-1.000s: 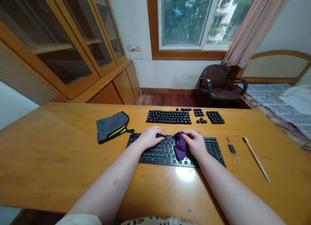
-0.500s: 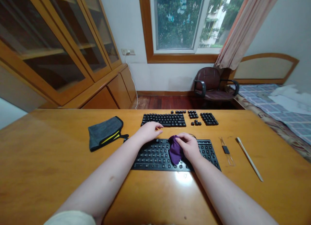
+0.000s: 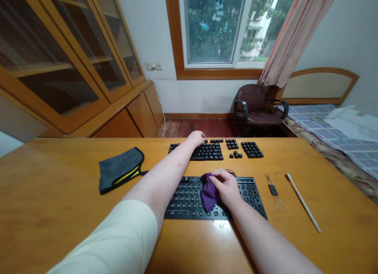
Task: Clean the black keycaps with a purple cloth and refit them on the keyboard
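My right hand [image 3: 226, 187] pinches a crumpled purple cloth [image 3: 210, 195], which rests on a black keyboard [image 3: 183, 201] whose keycaps are mostly off, so the small switch stems show. My left arm stretches across the keyboard's left part and hides some of it. At the far side of the desk, my left hand [image 3: 196, 138] is closed, its fingertips at a single black keycap [image 3: 206, 141] in the back row. Loose keycaps [image 3: 209, 151] lie there in keyboard order, with arrow keys [image 3: 235, 154] and a number block [image 3: 252, 150] to the right.
A grey cloth pouch [image 3: 121, 169] with yellow lining lies left of the keyboard. To the right are a wire keycap puller [image 3: 273, 190] and a thin, pale brush-like stick [image 3: 303, 203]. The wooden desk [image 3: 59, 211] ends just behind the keycaps; an office chair [image 3: 254, 102] stands beyond.
My left hand has moved forward from above the keyboard to the loose keycaps at the back. My right hand stays on the cloth. The view has tilted slightly.
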The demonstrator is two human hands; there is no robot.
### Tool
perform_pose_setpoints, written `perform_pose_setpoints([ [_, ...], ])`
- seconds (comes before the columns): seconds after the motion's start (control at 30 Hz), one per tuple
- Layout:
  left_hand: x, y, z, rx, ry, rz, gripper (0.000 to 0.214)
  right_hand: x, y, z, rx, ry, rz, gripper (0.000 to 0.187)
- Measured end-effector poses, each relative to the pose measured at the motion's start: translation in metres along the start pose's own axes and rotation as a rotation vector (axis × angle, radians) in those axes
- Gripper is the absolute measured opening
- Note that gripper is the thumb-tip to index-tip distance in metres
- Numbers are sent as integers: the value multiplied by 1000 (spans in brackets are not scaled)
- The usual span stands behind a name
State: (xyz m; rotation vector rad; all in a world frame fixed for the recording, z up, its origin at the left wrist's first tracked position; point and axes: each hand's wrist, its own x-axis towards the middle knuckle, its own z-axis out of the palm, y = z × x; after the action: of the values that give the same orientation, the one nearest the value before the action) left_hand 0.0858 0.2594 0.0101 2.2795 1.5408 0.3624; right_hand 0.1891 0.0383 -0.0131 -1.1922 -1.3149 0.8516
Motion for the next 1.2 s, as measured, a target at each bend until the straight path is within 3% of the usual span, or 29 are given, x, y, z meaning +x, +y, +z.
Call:
perform_pose_setpoints([
  [0.3,17,5,15,-84,-33,-55,12,0,-2,1,-1,11,10,7],
  [0.5,-1,8,2,-240,107,-41,21,0,-2,0,-13,4,-10,7],
  [0.6,-25,11,-8,-350,175,-8,26,-1,-1,0,-5,-3,-1,8],
  [0.73,-75,14,-17,-497,189,21,24,-1,1,0,5,1,18,11],
  [0.8,-105,14,-17,-718,166,-17,26,-1,1,0,19,0,29,13],
  [1.0,-185,10,-2,-1019,100,-98,30,0,0,0,64,42,55,13],
  [1.2,-214,9,17,-1133,161,-135,29,0,-1,-1,-58,-28,-38,14],
])
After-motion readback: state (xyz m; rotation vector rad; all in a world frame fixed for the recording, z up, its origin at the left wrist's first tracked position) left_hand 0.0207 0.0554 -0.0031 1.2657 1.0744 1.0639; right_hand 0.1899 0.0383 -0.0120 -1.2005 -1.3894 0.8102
